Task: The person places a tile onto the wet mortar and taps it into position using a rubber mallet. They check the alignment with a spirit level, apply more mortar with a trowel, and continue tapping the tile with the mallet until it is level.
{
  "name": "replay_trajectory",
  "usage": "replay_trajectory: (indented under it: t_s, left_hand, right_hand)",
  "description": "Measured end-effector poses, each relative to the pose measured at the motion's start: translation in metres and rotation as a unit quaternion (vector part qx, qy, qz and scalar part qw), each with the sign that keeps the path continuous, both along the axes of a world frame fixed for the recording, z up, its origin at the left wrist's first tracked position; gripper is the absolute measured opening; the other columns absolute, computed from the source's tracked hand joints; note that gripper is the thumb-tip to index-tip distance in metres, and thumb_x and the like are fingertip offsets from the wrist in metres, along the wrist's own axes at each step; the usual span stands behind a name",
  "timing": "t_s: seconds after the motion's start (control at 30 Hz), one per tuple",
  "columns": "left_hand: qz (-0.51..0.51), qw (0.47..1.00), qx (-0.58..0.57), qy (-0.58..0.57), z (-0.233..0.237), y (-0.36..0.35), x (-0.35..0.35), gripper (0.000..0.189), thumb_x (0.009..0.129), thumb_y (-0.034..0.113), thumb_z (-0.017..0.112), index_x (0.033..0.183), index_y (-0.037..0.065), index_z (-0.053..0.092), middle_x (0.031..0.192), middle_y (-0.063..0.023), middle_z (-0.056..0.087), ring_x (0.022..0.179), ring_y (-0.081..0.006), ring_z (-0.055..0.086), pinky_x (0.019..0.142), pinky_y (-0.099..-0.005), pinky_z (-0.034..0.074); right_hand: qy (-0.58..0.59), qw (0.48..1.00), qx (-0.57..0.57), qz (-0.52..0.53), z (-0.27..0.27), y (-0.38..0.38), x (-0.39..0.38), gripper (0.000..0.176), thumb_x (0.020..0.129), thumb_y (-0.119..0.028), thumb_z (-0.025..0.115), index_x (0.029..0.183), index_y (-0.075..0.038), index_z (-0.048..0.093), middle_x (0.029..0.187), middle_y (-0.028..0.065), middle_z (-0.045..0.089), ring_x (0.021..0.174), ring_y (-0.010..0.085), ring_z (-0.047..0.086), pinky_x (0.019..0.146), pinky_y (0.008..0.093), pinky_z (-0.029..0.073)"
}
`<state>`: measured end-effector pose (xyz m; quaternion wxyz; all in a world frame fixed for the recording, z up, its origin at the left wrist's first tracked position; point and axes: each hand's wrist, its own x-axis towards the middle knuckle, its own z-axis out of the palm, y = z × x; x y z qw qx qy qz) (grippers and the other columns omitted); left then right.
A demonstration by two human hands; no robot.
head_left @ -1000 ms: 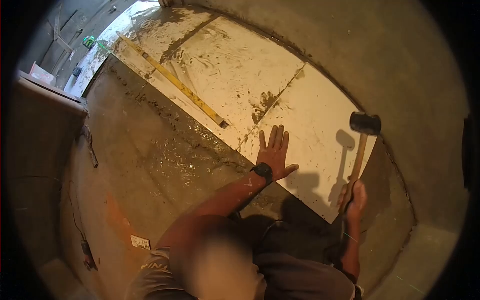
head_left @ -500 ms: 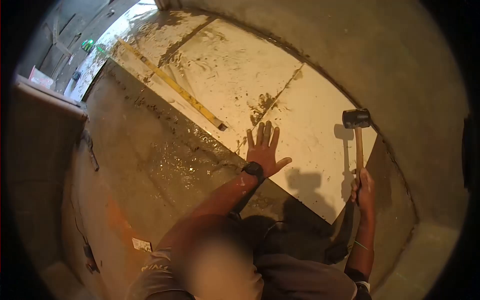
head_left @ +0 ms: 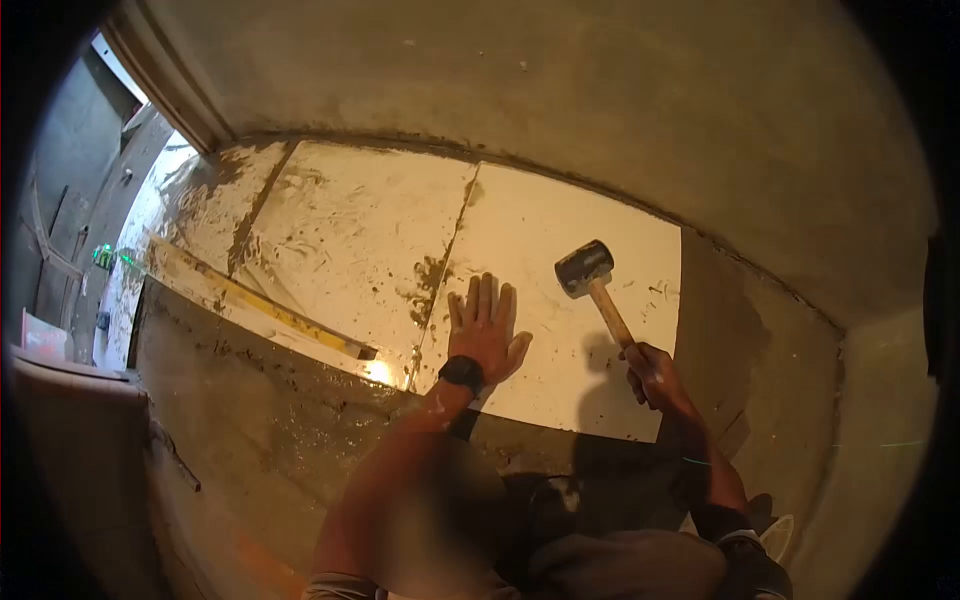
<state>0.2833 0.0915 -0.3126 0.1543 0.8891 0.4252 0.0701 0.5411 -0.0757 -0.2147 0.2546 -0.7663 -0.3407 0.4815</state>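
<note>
Mallet (head_left: 604, 303), head view: we hold its handle in the closed right hand (head_left: 652, 376); long axis slants forward-left from the fist, head over the white tile (head_left: 570, 215). Left hand (head_left: 485, 338), farther from it: fingers spread, palm down on tile, beside joint (head_left: 458, 230).

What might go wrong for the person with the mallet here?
The left hand lies flat on the same tile that the mallet in the right hand is over, so a stray blow might catch the fingers. A hard hit might also crack or tip the tile. The level, lying on muddy tiles nearby, might get jolted.
</note>
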Motion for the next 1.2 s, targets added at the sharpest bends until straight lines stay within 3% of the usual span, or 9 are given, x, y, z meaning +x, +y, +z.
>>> replay_trajectory:
  t_s: [0.17, 0.3, 0.43, 0.5, 0.53, 0.77, 0.83, 1.0, 1.2]
  left_hand:
    - [-0.02, 0.998, 0.056, 0.004, 0.003, 0.073, 0.075, 0.089, 0.097, 0.063, 0.044, 0.162, 0.007, 0.022, 0.169, -0.022, 0.014, 0.157, -0.0383, 0.006, 0.124, -0.0623, 0.002]
    - [-0.001, 1.0, 0.021, -0.007, -0.015, 0.087, 0.105, 0.094, 0.096, 0.069, 0.042, 0.162, 0.007, 0.02, 0.169, -0.0212, 0.014, 0.158, -0.0368, 0.005, 0.125, -0.0605, 0.001]
    - [-0.021, 0.999, 0.02, 0.022, -0.024, 0.08, 0.097, 0.099, 0.094, 0.074, 0.042, 0.162, 0.006, 0.019, 0.169, -0.0212, 0.013, 0.158, -0.0361, 0.007, 0.125, -0.0605, 0.002]
    - [-0.022, 0.999, 0.039, 0.003, -0.025, 0.081, 0.095, 0.1, 0.094, 0.074, 0.041, 0.162, 0.005, 0.019, 0.169, -0.0214, 0.014, 0.157, -0.0361, 0.008, 0.125, -0.0605, 0.003]
    - [-0.022, 0.999, 0.04, 0.011, -0.026, 0.082, 0.095, 0.1, 0.094, 0.074, 0.041, 0.162, 0.005, 0.02, 0.169, -0.0211, 0.015, 0.157, -0.0353, 0.009, 0.125, -0.0596, 0.003]
    - [-0.015, 0.999, 0.028, 0.009, -0.021, 0.076, 0.092, 0.102, 0.093, 0.076, 0.041, 0.162, 0.005, 0.019, 0.169, -0.0199, 0.015, 0.158, -0.0338, 0.009, 0.126, -0.0579, 0.002]
    - [-0.021, 0.999, 0.02, 0.014, -0.02, 0.074, 0.091, 0.102, 0.092, 0.076, 0.041, 0.162, 0.005, 0.019, 0.169, -0.0199, 0.015, 0.158, -0.0338, 0.009, 0.126, -0.0581, 0.002]
    - [-0.025, 0.999, 0.013, 0.018, -0.02, 0.067, 0.083, 0.104, 0.091, 0.077, 0.042, 0.163, 0.005, 0.019, 0.169, -0.0201, 0.016, 0.158, -0.034, 0.008, 0.125, -0.0587, 0.002]
    - [-0.035, 0.999, 0.01, 0.024, -0.019, 0.062, 0.079, 0.104, 0.091, 0.078, 0.042, 0.163, 0.005, 0.018, 0.169, -0.0209, 0.015, 0.158, -0.035, 0.008, 0.125, -0.059, 0.002]
  right_hand:
    - [-0.111, 0.956, 0.269, -0.045, -0.037, 0.031, 0.055, 0.043, 0.105, -0.044, 0.054, 0.101, -0.002, 0.06, 0.061, -0.0022, 0.048, 0.046, 0.0062, 0.043, 0.041, 0.0267, 0.033]
    - [-0.08, 0.952, 0.273, -0.118, 0.038, 0.088, 0.068, 0.04, 0.106, -0.044, 0.055, 0.1, -0.004, 0.06, 0.063, -0.0023, 0.049, 0.046, 0.0057, 0.043, 0.042, 0.0242, 0.037]
    - [-0.087, 0.955, 0.25, -0.136, 0.008, 0.102, 0.103, 0.043, 0.106, -0.045, 0.053, 0.097, -0.004, 0.059, 0.063, -0.002, 0.049, 0.046, 0.0065, 0.044, 0.041, 0.0261, 0.038]
    - [-0.221, 0.963, 0.15, 0.021, -0.039, 0.096, 0.13, 0.046, 0.107, -0.047, 0.051, 0.097, -0.003, 0.06, 0.062, -0.0019, 0.048, 0.046, 0.0078, 0.046, 0.042, 0.0279, 0.04]
    - [-0.154, 0.987, 0.007, 0.039, -0.01, 0.098, 0.109, 0.047, 0.107, -0.048, 0.051, 0.095, -0.003, 0.06, 0.06, -0.0015, 0.047, 0.044, 0.0087, 0.045, 0.041, 0.0285, 0.039]
    - [-0.062, 0.983, 0.151, -0.08, -0.034, 0.082, 0.088, 0.043, 0.108, -0.046, 0.048, 0.098, -0.005, 0.056, 0.059, -0.002, 0.045, 0.042, 0.0088, 0.041, 0.038, 0.0293, 0.036]
    - [-0.071, 0.997, -0.011, -0.012, -0.043, 0.08, 0.09, 0.051, 0.108, -0.053, 0.041, 0.098, -0.005, 0.055, 0.057, -0.0021, 0.043, 0.039, 0.009, 0.039, 0.036, 0.0288, 0.037]
    - [0.09, 0.993, 0.072, -0.022, -0.03, 0.063, 0.094, 0.058, 0.108, -0.058, 0.037, 0.098, -0.003, 0.055, 0.056, -0.0022, 0.043, 0.037, 0.0089, 0.038, 0.035, 0.0289, 0.037]
    - [-0.004, 0.985, 0.144, -0.091, -0.05, 0.076, 0.084, 0.059, 0.106, -0.061, 0.04, 0.096, -0.005, 0.056, 0.057, -0.0003, 0.045, 0.038, 0.0096, 0.042, 0.036, 0.0288, 0.038]
